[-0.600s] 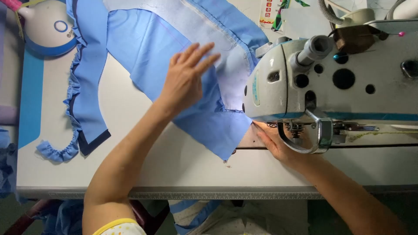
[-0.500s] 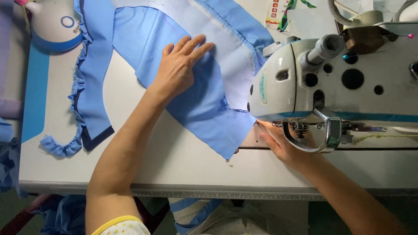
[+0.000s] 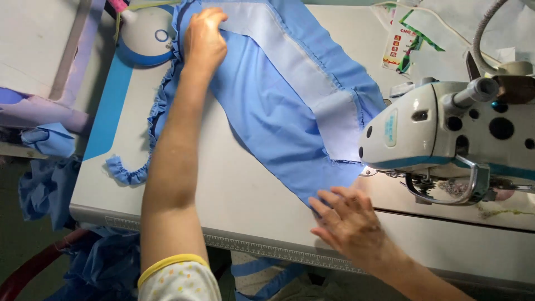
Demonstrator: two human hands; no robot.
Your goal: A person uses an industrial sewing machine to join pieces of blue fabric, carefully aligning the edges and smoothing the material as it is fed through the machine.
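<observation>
A light blue fabric piece point(image 3: 267, 111) with a white strip point(image 3: 301, 78) sewn down its middle lies across the white sewing table point(image 3: 234, 189). My left hand point(image 3: 204, 37) reaches far back and pinches the fabric's far edge, fingers closed on it. Flat on the near corner of the fabric, just left of the needle area, rests my right hand point(image 3: 348, 220) with its fingers spread. The white sewing machine point(image 3: 451, 134) stands at the right, its head over the fabric's right edge.
A gathered blue ruffle strip point(image 3: 131, 170) trails along the table's left side. A round white and blue device point(image 3: 146, 38) sits at the back left. More blue cloth point(image 3: 44, 184) hangs off the table's left edge. A printed packet point(image 3: 404, 42) lies at the back right.
My left hand has moved from the middle of the fabric to its far edge and closed on it. My right hand has slid out from under the machine head onto the fabric's near corner.
</observation>
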